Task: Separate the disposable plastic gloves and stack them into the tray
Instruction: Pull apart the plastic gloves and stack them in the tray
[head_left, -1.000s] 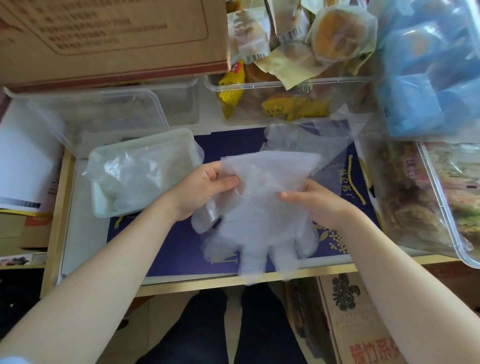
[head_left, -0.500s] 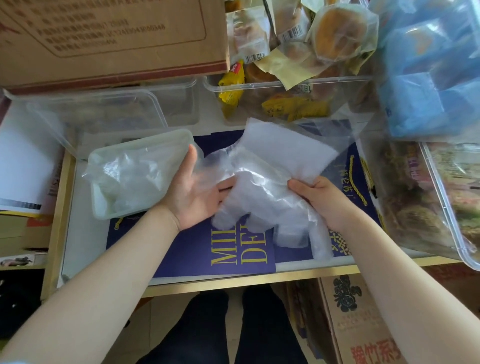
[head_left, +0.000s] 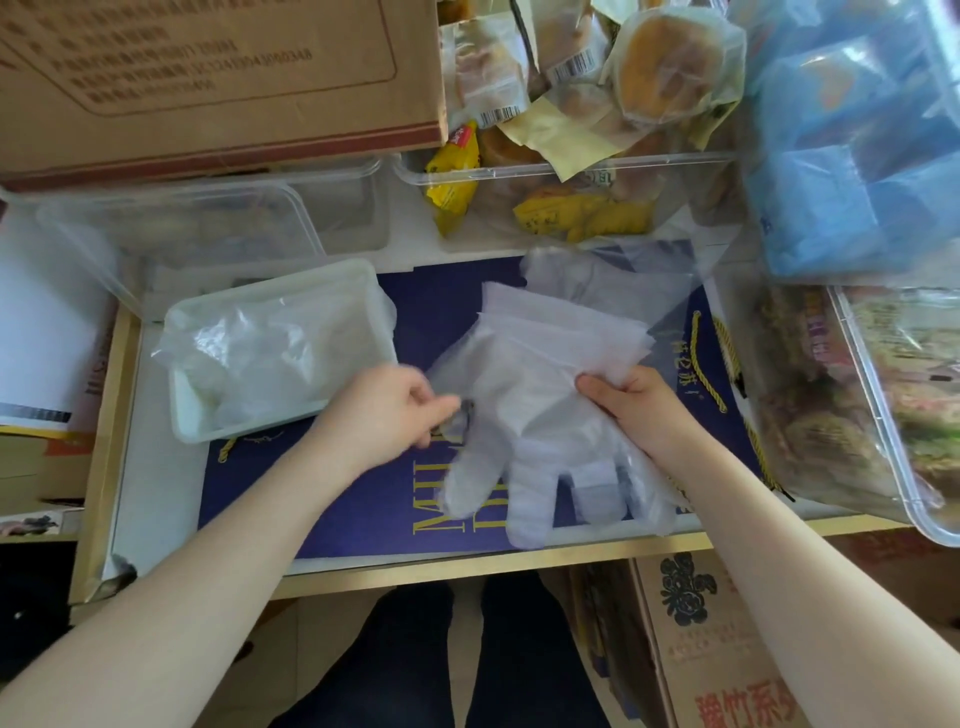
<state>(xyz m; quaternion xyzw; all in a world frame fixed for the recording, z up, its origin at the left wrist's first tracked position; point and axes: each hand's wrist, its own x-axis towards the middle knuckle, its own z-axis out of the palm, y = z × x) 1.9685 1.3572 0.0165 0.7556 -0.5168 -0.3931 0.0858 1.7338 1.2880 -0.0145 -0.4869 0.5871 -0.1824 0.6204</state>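
Observation:
A stack of thin translucent disposable gloves (head_left: 530, 405) lies over the dark blue mat, fingers pointing toward me. My right hand (head_left: 641, 410) grips the stack at its right edge near the cuffs. My left hand (head_left: 379, 410), blurred, has curled fingers and pinches the left edge of the gloves by the thumb part. To the left stands the white tray (head_left: 197, 434), with several crumpled gloves (head_left: 270, 353) piled in it. A clear plastic bag (head_left: 613, 280) lies just behind the stack.
A cardboard box (head_left: 208, 78) overhangs the back left above clear containers (head_left: 208, 228). A bin of wrapped snacks (head_left: 571, 197) stands at the back, with blue packs (head_left: 857, 156) and a large clear bin (head_left: 883, 405) at the right. The table's front edge (head_left: 467, 566) is near me.
The glove stack has been turned flat, with its fingers toward me. My left hand drew back from under it, curled, and now pinches its left edge. My right hand still grips the stack.

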